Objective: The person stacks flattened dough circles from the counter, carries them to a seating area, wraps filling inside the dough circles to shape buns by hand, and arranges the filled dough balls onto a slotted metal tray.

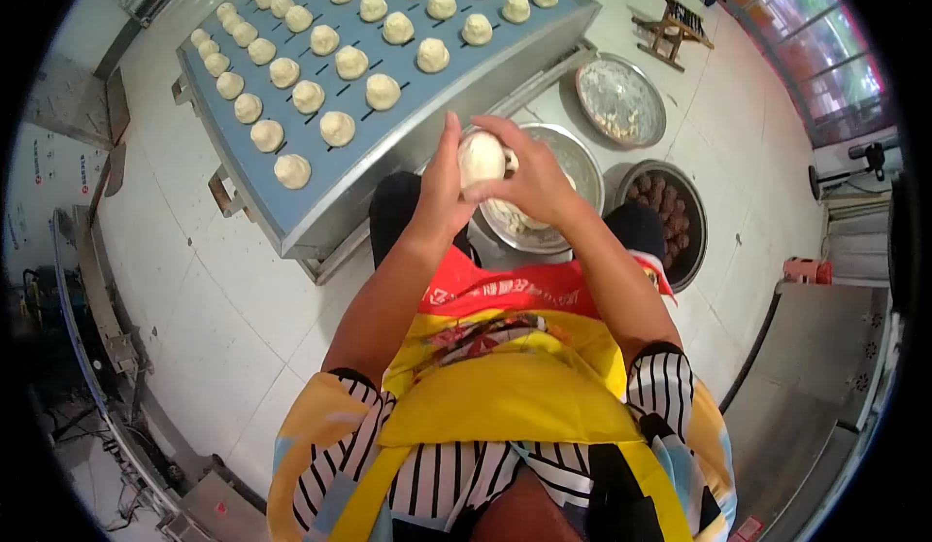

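Observation:
Both hands are around a smooth pale dough ball (pixel 481 162) above a metal bowl. My left hand (pixel 444 181) cups the ball from the left, its fingers pointing up. From the right, my right hand (pixel 532 178) curls over it, with the thumb across its lower side. A small bit of dough shows between the right fingers and the ball. Below the hands, the metal bowl (pixel 588 165) between my knees holds more pale dough, partly hidden by the right hand and forearm.
At the left, a large blue-topped metal stand (pixel 340 168) carries several rows of dough balls (pixel 382 92). To the right are a dark-rimmed bowl (pixel 701 241) of brown balls (pixel 660 207) and a flour-dusted metal basin (pixel 650 105). A small folding stool (pixel 675 28) stands farther back on the tiles.

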A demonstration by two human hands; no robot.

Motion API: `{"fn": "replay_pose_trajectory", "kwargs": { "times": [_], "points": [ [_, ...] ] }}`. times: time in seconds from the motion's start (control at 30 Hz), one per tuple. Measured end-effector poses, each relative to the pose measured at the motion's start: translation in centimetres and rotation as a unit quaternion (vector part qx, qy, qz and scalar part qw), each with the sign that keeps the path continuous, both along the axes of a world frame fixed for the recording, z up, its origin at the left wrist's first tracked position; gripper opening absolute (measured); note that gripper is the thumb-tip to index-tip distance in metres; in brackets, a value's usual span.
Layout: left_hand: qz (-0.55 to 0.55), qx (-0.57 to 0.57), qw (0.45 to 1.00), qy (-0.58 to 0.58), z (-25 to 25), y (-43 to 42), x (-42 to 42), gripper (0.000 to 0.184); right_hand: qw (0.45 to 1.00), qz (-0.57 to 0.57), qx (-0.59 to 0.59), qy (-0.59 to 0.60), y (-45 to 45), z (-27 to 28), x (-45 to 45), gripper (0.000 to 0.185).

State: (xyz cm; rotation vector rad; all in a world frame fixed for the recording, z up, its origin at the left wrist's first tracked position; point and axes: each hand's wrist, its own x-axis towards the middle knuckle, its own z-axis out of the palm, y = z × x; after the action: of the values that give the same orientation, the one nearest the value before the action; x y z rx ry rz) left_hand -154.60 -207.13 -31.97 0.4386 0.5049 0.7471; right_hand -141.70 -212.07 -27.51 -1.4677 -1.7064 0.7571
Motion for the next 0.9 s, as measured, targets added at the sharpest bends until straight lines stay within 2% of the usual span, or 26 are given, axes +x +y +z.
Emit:
{"fn": "replay_pose_trajectory", "kwargs": {
  "times": [0.07,0.1,0.13,0.17,0.23,0.3,0.37,0.4,0.47,0.5,0.53,0.57,0.63,0.7,0.8,0.9],
  "points": [
    [-0.006,0.014,0.998,0.062,-0.3,1.2,-0.4,0.063,0.997,0.065,0.041,-0.024,0.4,1.4,-0.2,0.086],
    [-0.014,0.060,0.997,0.046,-0.6,1.4,-0.2,0.064,0.993,0.098,0.061,-0.037,0.6,2.1,-0.1,0.087],
    [-0.046,0.076,0.995,0.044,-0.8,1.9,0.0,0.064,0.994,0.104,0.019,-0.036,0.6,2.8,-0.2,0.086],
    [-0.079,0.093,0.992,0.043,-1.0,2.4,0.1,0.064,0.989,0.107,0.011,-0.096,0.7,3.6,0.0,0.086],
    [-0.061,0.060,0.996,0.006,0.8,2.7,1.0,0.061,0.970,0.111,-0.004,-0.216,1.4,5.0,0.8,0.087],
    [-0.041,0.025,0.999,-0.019,2.3,3.3,2.0,0.063,0.967,0.100,0.055,-0.227,2.6,5.2,1.8,0.081],
    [-0.053,0.050,0.997,-0.026,1.7,4.5,2.5,0.068,0.970,0.079,0.062,-0.222,3.5,5.1,2.5,0.078],
    [-0.057,0.057,0.996,-0.025,1.3,5.3,2.7,0.068,0.977,0.070,-0.004,-0.203,3.6,6.4,2.5,0.067],
    [-0.027,0.053,0.998,-0.013,-0.5,7.1,3.5,0.064,0.983,0.052,0.032,-0.174,4.5,4.8,3.9,0.063],
    [0.042,0.260,0.943,0.203,-1.7,8.1,3.4,0.061,0.985,0.042,0.048,-0.158,4.8,3.6,4.8,0.060],
    [0.108,0.439,0.797,0.400,-3.0,9.5,2.4,0.058,0.990,0.000,0.003,-0.138,4.9,2.4,5.8,0.059],
    [0.163,0.576,0.574,0.559,-4.2,10.7,1.1,0.055,0.991,-0.041,-0.041,-0.118,5.0,1.2,6.9,0.057],
    [0.104,0.626,0.400,0.661,-7.1,11.9,-2.7,0.048,0.990,-0.097,-0.098,-0.042,5.1,-1.3,9.7,0.055],
    [0.054,0.597,0.409,0.688,-15.2,12.6,-6.1,0.044,0.981,-0.128,-0.129,0.071,4.6,-3.8,13.2,0.053],
    [-0.009,0.569,0.398,0.720,-14.1,12.8,-6.3,0.043,0.965,-0.173,-0.154,0.121,4.2,-6.3,16.7,0.049],
    [-0.029,0.565,0.399,0.722,-14.1,13.0,-6.3,0.042,0.953,-0.199,-0.177,0.147,4.0,-6.2,18.2,0.051]
  ]
}}
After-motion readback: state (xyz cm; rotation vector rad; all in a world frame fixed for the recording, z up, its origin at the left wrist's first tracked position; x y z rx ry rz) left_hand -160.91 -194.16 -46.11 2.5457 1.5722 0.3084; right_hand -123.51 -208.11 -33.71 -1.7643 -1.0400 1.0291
